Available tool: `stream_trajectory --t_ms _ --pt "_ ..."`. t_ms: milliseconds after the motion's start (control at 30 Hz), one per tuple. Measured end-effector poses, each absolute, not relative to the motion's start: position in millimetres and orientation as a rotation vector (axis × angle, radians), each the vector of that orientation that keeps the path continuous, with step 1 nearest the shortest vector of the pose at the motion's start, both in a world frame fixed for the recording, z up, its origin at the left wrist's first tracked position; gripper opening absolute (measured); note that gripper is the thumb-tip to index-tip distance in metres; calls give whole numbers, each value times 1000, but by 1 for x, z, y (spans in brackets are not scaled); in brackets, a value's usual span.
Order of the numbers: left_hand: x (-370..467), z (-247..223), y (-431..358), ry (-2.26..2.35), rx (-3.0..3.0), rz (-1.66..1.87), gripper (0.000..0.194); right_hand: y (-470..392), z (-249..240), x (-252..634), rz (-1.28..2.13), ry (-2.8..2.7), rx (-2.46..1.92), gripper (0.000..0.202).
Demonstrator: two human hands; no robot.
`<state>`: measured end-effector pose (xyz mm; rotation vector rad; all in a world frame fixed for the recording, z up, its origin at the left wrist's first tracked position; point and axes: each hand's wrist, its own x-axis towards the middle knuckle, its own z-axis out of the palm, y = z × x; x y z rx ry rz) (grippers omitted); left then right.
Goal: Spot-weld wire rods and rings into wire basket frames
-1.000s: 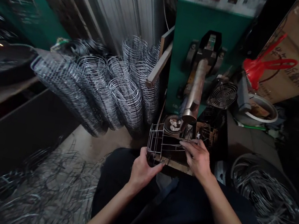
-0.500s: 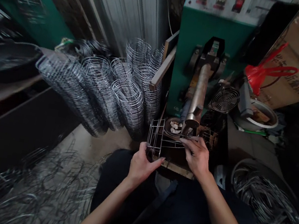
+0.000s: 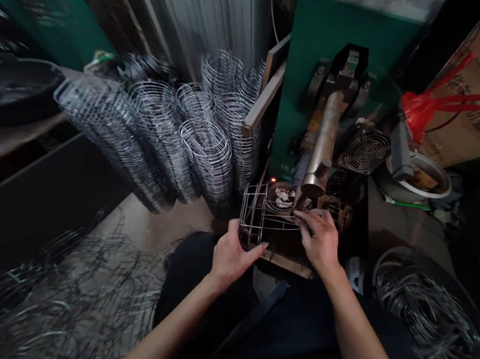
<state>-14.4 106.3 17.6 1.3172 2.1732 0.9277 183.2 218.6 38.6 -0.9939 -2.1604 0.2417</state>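
A small wire frame with a grid of thin rods is in front of the green machine. My left hand grips its lower left end, thumb on the right and fingers behind. My right hand pinches at the frame's right side, just under the tip of the machine's metal cylinder; the fingertips partly hide what they hold. Behind the frame lies a round dish with pale bits in it. A small orange glow shows beside the dish.
Tall stacks of wire rings stand left of the machine, near a wooden bar. Loose wire pieces cover the floor at left. On the right are a metal bowl, a red bag and a basin of wire.
The view has tilted slightly downward, so the machine appears higher. An orange glow now shows by the dish. Both hands keep nearly the same hold on the wire frame.
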Motion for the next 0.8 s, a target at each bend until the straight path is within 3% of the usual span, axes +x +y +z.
stream_trajectory --t_ms 433,800 --pt "-33 29 135 2116 1389 901 49 233 42 188 129 -2137 -1086 19" --pt "-40 30 144 2120 1437 909 45 227 51 192 344 -1978 -1082 22"
